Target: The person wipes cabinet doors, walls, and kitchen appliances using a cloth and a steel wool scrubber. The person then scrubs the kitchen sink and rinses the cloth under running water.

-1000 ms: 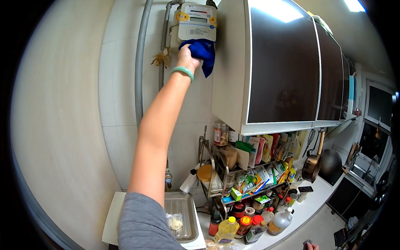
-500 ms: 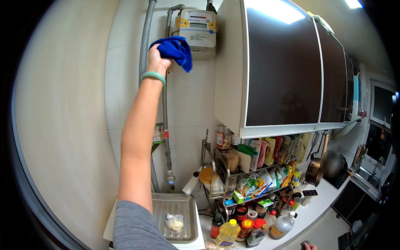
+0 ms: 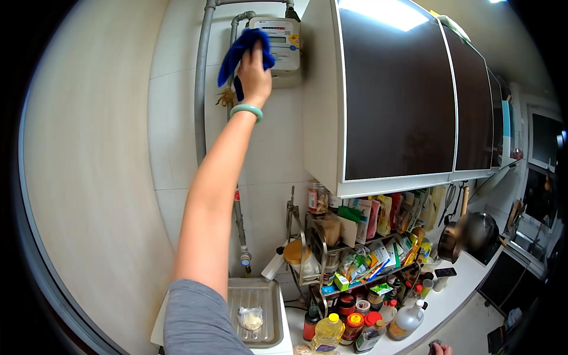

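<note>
Cloth (image 3: 238,50) of deep blue fabric hangs bunched in our raised left hand (image 3: 255,83), pinched between closed fingers, likely so its folds stay gripped, before the boxy white wall-mounted meter (image 3: 286,59). Our right hand (image 3: 441,349) is cropped low; we cannot tell its grip.

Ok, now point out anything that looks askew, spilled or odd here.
Two things: the packets crowded above the jars slant at jumbled angles, looking untidy, and a dry, tan bundle sits at the thin grey pipe by the meter, an unusual spot. No spill or damage shows.
</note>
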Motion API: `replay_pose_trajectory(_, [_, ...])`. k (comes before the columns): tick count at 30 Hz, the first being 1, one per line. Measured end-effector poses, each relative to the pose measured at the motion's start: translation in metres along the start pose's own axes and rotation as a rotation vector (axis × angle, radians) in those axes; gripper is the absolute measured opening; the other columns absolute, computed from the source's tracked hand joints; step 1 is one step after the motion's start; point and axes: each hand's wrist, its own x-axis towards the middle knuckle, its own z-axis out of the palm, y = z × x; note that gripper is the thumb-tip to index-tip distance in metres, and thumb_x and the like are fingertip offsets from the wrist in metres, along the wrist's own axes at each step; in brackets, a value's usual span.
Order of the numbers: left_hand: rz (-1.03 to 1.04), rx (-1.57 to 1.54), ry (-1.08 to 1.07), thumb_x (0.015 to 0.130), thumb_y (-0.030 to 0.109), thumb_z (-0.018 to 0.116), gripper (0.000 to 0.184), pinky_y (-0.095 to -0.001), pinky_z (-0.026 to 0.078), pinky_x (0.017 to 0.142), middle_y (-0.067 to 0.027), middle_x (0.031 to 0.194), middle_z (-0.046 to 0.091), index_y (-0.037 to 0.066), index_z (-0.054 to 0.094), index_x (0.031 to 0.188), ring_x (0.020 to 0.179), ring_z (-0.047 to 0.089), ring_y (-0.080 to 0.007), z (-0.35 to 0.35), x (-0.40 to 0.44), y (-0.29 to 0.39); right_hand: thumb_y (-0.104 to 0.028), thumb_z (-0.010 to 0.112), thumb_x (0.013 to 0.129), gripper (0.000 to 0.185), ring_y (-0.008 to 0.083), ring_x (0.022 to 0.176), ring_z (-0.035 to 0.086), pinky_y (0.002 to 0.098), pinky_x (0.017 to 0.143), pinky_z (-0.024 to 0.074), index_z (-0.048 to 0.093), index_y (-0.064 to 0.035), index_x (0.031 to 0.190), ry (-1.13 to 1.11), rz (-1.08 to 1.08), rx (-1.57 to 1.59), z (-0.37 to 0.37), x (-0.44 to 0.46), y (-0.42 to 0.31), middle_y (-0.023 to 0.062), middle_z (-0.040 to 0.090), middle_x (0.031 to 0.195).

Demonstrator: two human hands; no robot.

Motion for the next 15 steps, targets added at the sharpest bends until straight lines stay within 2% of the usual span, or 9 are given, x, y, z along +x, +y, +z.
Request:
replay_pose_trajectory(1, [0.093, 0.158, -0.039, 0.071, 0.002, 0.057, 0.061, -0.0414, 0.04, 0.088, -0.0208, 0.118, 0.046, 0.015, 0.041, 0.129, 0.105, 0.048, -0.037, 0.003, -0.001, 0.009, 0.001, 0.063, 0.075, 0.023, 0.0279, 0.073, 0.056, 0.0356, 0.065, 0.0473, 0.066, -0.0099, 0.096, 0.001, 0.005, -0.003, -0.001, -0.001, -0.001, 0.0115, 0.058, 0.081])
replay_pose_trajectory(2, [0.006, 0.187, -0.233, 0.073, 0.0, 0.053, 0.058, -0.044, 0.038, 0.089, -0.0196, 0.117, 0.047, 0.02, 0.044, 0.128, 0.108, 0.047, -0.034, 0.002, 0.001, 0.023, 0.0, 0.063, 0.075, 0.023, 0.0279, 0.073, 0.057, 0.0355, 0.065, 0.0473, 0.066, -0.0097, 0.095, 0.003, 0.001, -0.002, -0.003, -0.001, -0.002, 0.0116, 0.058, 0.081])
replay_pose_trajectory(3, [0.089, 0.124, -0.215, 0.074, 0.0, 0.051, 0.054, -0.0451, 0.035, 0.091, -0.016, 0.118, 0.048, 0.02, 0.048, 0.125, 0.112, 0.044, -0.0324, 0.021, -0.001, 0.013, 0.0, 0.063, 0.075, 0.022, 0.0279, 0.074, 0.057, 0.0355, 0.066, 0.0473, 0.066, -0.0095, 0.095, 0.002, -0.004, -0.002, -0.004, -0.002, -0.002, 0.0116, 0.058, 0.082])
replay_pose_trajectory(5, [0.098, 0.293, -0.268, 0.074, 0.001, 0.052, 0.052, -0.0434, 0.032, 0.092, -0.0124, 0.119, 0.05, 0.021, 0.051, 0.122, 0.117, 0.04, -0.0295, 0.03, -0.005, 0.03, -0.001, 0.063, 0.075, 0.022, 0.028, 0.074, 0.057, 0.0354, 0.066, 0.0474, 0.066, -0.0092, 0.095, 0.009, -0.013, -0.006, -0.006, -0.003, -0.003, 0.0117, 0.058, 0.082])
replay_pose_trajectory(6, [0.234, 0.398, -0.107, 0.074, 0.005, 0.054, 0.042, -0.0406, 0.035, 0.086, -0.0099, 0.114, 0.053, 0.018, 0.057, 0.113, 0.115, 0.041, -0.0263, 0.034, -0.011, 0.036, -0.001, 0.063, 0.076, 0.021, 0.028, 0.074, 0.057, 0.0353, 0.067, 0.0474, 0.066, -0.009, 0.095, 0.015, -0.024, -0.009, -0.007, -0.004, -0.004, 0.0117, 0.058, 0.083])
replay_pose_trajectory(9, [0.397, 0.364, -0.275, 0.074, 0.01, 0.056, 0.032, -0.0395, 0.036, 0.081, -0.0078, 0.108, 0.058, 0.015, 0.06, 0.105, 0.11, 0.044, -0.0254, 0.037, -0.004, 0.029, -0.002, 0.063, 0.076, 0.02, 0.0282, 0.074, 0.057, 0.035, 0.067, 0.0475, 0.066, -0.0086, 0.095, 0.013, 0.014, -0.002, -0.009, -0.006, -0.011, 0.0118, 0.058, 0.083])
replay_pose_trajectory(10, [0.505, 0.486, -0.198, 0.074, 0.015, 0.057, 0.024, -0.0386, 0.036, 0.076, -0.006, 0.103, 0.06, 0.013, 0.061, 0.098, 0.106, 0.045, -0.0249, 0.034, -0.003, 0.027, -0.002, 0.063, 0.076, 0.02, 0.0282, 0.074, 0.057, 0.035, 0.067, 0.0475, 0.066, -0.0086, 0.095, 0.013, 0.016, -0.006, -0.009, -0.006, -0.012, 0.0118, 0.058, 0.083])
replay_pose_trajectory(13, [0.46, 0.625, -0.193, 0.075, 0.017, 0.056, 0.024, -0.0388, 0.037, 0.075, -0.0063, 0.102, 0.06, 0.012, 0.061, 0.097, 0.106, 0.046, -0.0251, 0.033, -0.002, 0.018, -0.002, 0.063, 0.076, 0.02, 0.0283, 0.075, 0.057, 0.0349, 0.067, 0.0474, 0.066, -0.0085, 0.095, 0.019, 0.011, -0.02, -0.009, -0.007, -0.011, 0.0119, 0.058, 0.084])
replay_pose_trajectory(15, [0.393, 0.52, -0.051, 0.079, 0.019, 0.053, 0.022, -0.0376, 0.037, 0.072, -0.0069, 0.097, 0.059, 0.011, 0.061, 0.097, 0.099, 0.048, -0.0255, 0.027, -0.004, 0.011, -0.002, 0.063, 0.076, 0.019, 0.0282, 0.076, 0.057, 0.0346, 0.067, 0.0473, 0.066, -0.0083, 0.094, 0.019, 0.025, -0.045, -0.009, -0.008, -0.006, 0.0119, 0.058, 0.084])
